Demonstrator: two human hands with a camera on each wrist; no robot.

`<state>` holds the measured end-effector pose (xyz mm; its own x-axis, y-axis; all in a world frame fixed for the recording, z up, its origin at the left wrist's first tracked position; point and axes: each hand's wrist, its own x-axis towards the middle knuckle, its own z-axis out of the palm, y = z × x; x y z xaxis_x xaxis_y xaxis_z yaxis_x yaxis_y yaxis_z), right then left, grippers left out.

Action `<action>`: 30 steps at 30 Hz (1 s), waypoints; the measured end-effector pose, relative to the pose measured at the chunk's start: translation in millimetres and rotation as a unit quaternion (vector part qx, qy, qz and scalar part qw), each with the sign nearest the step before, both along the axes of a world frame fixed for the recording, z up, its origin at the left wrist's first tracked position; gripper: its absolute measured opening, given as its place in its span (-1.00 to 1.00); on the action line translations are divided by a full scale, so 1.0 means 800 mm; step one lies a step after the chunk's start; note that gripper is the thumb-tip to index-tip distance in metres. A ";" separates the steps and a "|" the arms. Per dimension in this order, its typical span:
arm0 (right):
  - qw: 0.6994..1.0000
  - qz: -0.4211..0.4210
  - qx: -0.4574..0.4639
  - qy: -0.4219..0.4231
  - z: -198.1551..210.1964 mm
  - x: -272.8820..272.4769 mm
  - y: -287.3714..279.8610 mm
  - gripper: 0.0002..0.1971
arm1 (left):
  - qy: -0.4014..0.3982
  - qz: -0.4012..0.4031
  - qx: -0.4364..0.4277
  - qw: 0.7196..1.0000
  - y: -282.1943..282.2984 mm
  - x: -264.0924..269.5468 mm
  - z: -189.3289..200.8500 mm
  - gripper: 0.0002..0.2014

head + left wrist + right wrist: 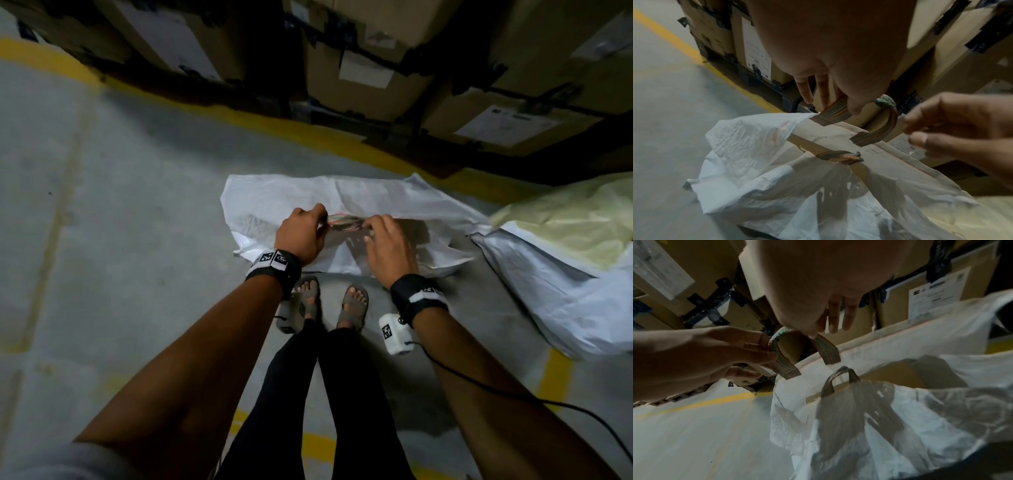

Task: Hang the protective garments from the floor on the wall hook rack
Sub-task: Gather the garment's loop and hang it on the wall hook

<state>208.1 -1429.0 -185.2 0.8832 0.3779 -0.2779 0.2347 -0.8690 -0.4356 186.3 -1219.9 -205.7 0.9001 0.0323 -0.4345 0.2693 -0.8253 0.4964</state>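
The person stands bent over a white garment (342, 202) spread on the grey concrete floor (120, 222), just beyond their sandalled feet, and both hands are at its striped webbing loop (877, 131), which is raised clear of the cloth. The left hand (301, 233) pinches the left end of that loop between thumb and fingers; the right hand (387, 243) pinches the right end, its outer fingers straight. A second striped loop (840, 381) hangs slack lower on the same white material and is not held. To the right lies a further heap of white and pale yellow material (565, 246), untouched, partly over the yellow floor line (308, 126). On the far side stand stacked cardboard cartons (376, 68) with paper labels. No wall hook rack appears in any view. Judgement: the step in hand is the pick-up of the first garment by its hanging loop; the hanging itself is not yet begun. The next move calls for a lift that clears the trailing cloth from the floor, the loop kept open between the hands, and a turn away from the cartons to find the rack.
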 end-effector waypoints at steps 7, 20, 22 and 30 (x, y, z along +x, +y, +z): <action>0.990 0.005 -0.123 0.064 -0.085 -0.006 -0.011 -0.36 | -0.016 0.002 0.013 1.000 0.021 0.046 -0.050 -0.74; 0.986 -0.018 -0.104 0.130 -0.239 0.160 0.024 -0.24 | -0.160 0.026 -0.027 0.986 0.020 0.098 -0.117 -0.79; 0.988 -0.024 -0.076 0.136 -0.243 0.163 0.035 -0.42 | -0.173 0.026 -0.028 0.984 0.017 0.099 -0.114 -0.80; 0.995 0.054 -0.043 0.069 -0.199 0.105 0.021 -0.75 | -0.127 -0.048 0.018 0.991 0.019 0.099 -0.104 -0.80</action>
<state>292.0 -1412.4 -344.1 0.7902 0.4373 -0.4294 0.2710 -0.8777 -0.3952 265.5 -1205.0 -289.0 0.9797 -0.0482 -0.1945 0.0586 -0.8592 0.5082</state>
